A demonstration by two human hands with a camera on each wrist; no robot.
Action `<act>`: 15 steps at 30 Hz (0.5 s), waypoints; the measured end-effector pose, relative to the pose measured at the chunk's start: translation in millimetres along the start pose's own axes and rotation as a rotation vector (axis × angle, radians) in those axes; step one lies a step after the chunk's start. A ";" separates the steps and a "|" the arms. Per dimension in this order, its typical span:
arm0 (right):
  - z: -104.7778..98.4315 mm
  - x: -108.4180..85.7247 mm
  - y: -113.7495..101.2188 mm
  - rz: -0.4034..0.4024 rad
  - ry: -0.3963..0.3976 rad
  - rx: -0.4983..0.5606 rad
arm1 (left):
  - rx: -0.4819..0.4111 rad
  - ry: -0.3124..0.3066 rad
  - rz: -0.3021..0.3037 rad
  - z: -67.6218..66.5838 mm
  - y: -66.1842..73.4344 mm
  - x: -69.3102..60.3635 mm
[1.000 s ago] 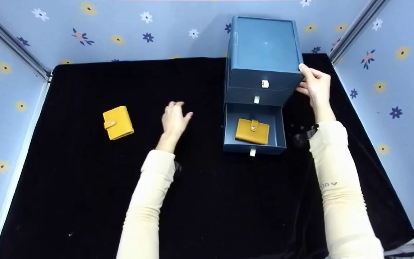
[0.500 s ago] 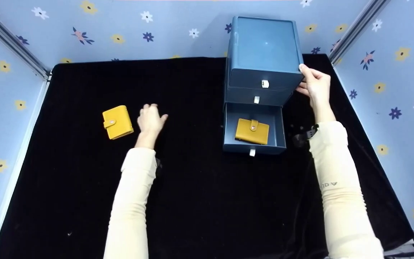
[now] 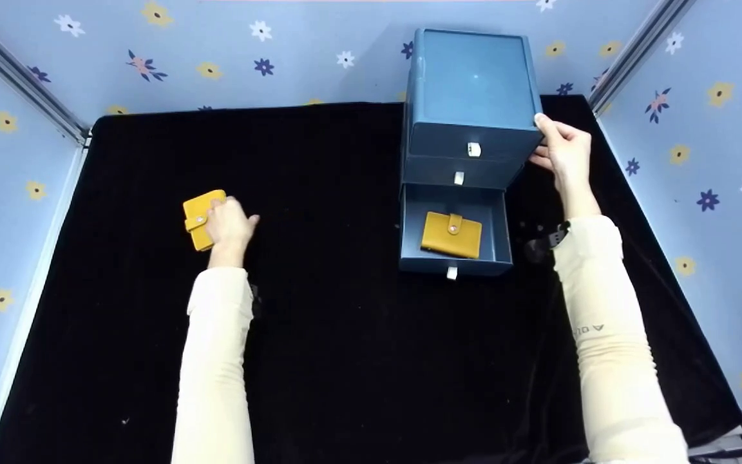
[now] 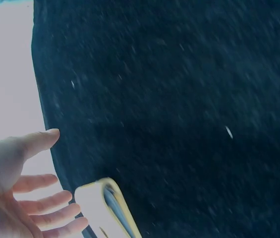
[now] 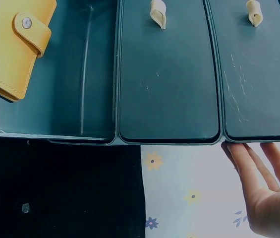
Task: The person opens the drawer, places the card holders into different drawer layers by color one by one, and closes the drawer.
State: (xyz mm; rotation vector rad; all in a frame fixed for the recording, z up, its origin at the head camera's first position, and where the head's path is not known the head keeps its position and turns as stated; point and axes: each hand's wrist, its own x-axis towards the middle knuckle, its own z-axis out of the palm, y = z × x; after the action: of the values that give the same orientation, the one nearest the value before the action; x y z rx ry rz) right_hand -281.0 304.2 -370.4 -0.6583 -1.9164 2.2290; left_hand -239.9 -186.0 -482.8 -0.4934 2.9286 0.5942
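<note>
My left hand (image 3: 228, 225) reaches over the right side of a yellow wallet (image 3: 198, 209) with a snap strap, lying on the black cloth. In the left wrist view, the fingers (image 4: 55, 206) are extended beside the wallet (image 4: 105, 208), and the thumb stands apart; contact is hard to tell. On the right is a blue drawer cabinet (image 3: 474, 80). My right hand (image 3: 567, 154) touches its front right corner, thumb at the top edge and straight fingers (image 5: 249, 171) against its side. The bottom drawer (image 3: 409, 212) is pulled out, and a second yellow wallet (image 3: 451, 235) lies inside it.
Both upper drawers (image 5: 169, 74) are closed, each with a small pale pull tab. Black cloth (image 3: 332, 361) covers the table. Flower-patterned walls (image 3: 306, 51) stand behind the table and at both sides, with metal rails at the corners.
My left hand has moved left across the cloth, from between the cabinet and the wallet to over the wallet. My right hand, the cabinet and both wallets stay where they were.
</note>
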 end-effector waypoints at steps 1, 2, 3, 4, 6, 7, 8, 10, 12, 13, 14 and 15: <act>0.1 0.0 0.0 0.001 -0.001 -0.001 | -0.003 -0.005 -0.016 -0.3 -3.6 0.4; 0.2 -0.1 -0.1 0.003 0.000 0.000 | -0.006 -0.012 -0.033 -0.5 -6.9 0.9; 0.3 -0.2 -0.1 0.005 0.000 0.000 | -0.009 -0.015 -0.047 -0.5 -10.5 1.7; 0.3 -0.2 0.0 0.006 0.000 0.000 | -0.008 -0.019 -0.061 -0.6 -13.7 2.2; 0.0 0.0 0.3 0.006 0.001 -0.004 | -0.007 -0.019 -0.085 -0.5 -19.1 3.5; -0.1 0.1 0.3 0.006 0.001 -0.004 | -0.007 -0.020 -0.097 -0.5 -21.4 4.2; -0.2 0.2 0.3 0.003 0.001 -0.003 | -0.009 -0.017 -0.106 -0.3 -23.7 5.0; -0.2 0.1 0.2 -0.002 0.000 -0.003 | -0.012 -0.013 -0.122 0.2 -27.7 6.2; 0.2 -0.4 -0.2 -0.004 0.000 0.002 | -0.022 -0.016 -0.134 0.7 -31.6 7.2; 0.5 -0.7 -0.5 -0.004 0.000 0.004 | -0.029 -0.018 -0.139 1.1 -33.2 7.6; 0.8 -1.0 -0.5 -0.007 0.000 0.002 | -0.037 -0.020 -0.145 1.6 -34.6 8.0; 1.0 -1.2 -0.7 -0.008 0.000 0.001 | -0.043 -0.023 -0.149 1.8 -35.6 8.3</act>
State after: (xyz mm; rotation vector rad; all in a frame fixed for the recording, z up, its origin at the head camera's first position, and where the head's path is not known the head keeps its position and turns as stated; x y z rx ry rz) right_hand -280.5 303.0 -369.3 -0.6493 -1.9144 2.2249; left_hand -235.6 -218.7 -498.8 -0.6967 2.8307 0.6402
